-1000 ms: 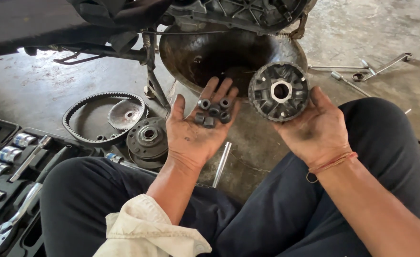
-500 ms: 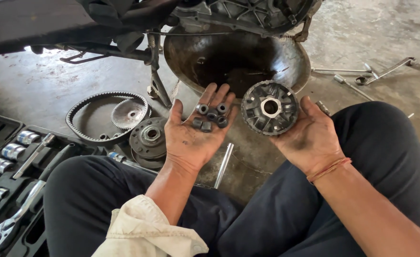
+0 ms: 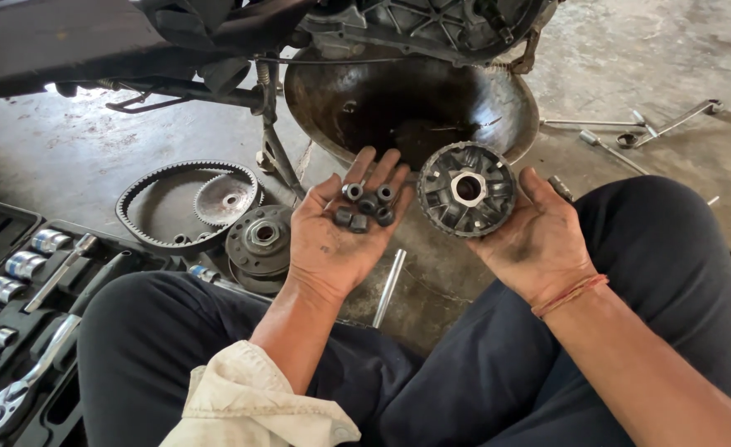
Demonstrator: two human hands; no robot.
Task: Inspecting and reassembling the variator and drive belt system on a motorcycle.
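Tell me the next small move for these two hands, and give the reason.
Probably tip the left hand toward the round ribbed metal housing and drop one of the small grey rollers into a pocket. The rollers lie loose in the open left palm, the housing rests face-up on the right hand, and its pockets look empty, though the detail is small.

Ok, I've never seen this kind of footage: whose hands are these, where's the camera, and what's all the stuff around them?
The camera sits on the person's head, looking down at their own hands and knees. The left hand, palm up, holds six small rollers. The right hand holds a round finned metal disc. On the concrete floor lie a toothed belt, a clutch-like part, a dark metal bowl and wrenches. A socket set lies far left.
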